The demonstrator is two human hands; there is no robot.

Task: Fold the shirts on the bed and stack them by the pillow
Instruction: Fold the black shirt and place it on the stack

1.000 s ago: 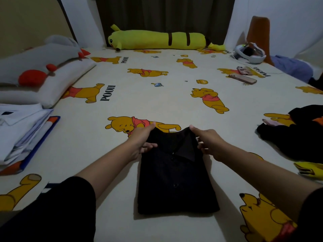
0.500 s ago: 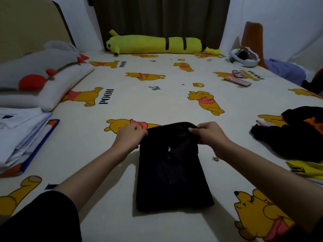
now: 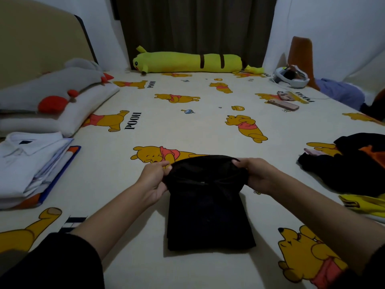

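Head view: black shirt [image 3: 208, 207] lying at centre of the bed [image 3: 208, 130], already folded to a narrow rectangle. Left hand [image 3: 155, 180] pinching the collar end at 10 o'clock of the shirt, fingers curled on the cloth; right hand [image 3: 256, 176] gripping the matching corner at 2 o'clock, fingers clamped likewise. A second ago collar end flat and hands only reaching for it; now gathered and raised off the sheet into a dark arch. Probably the start of the last fold, far end toward the hem. Finished white stack [image 3: 27, 163] waiting at 9 o'clock, just beside the pillow [image 3: 58, 117]. Unfolded dark heap [image 3: 354, 163] at 3 o'clock, yellow garment [image 3: 366, 205] below it, so more shirts left.
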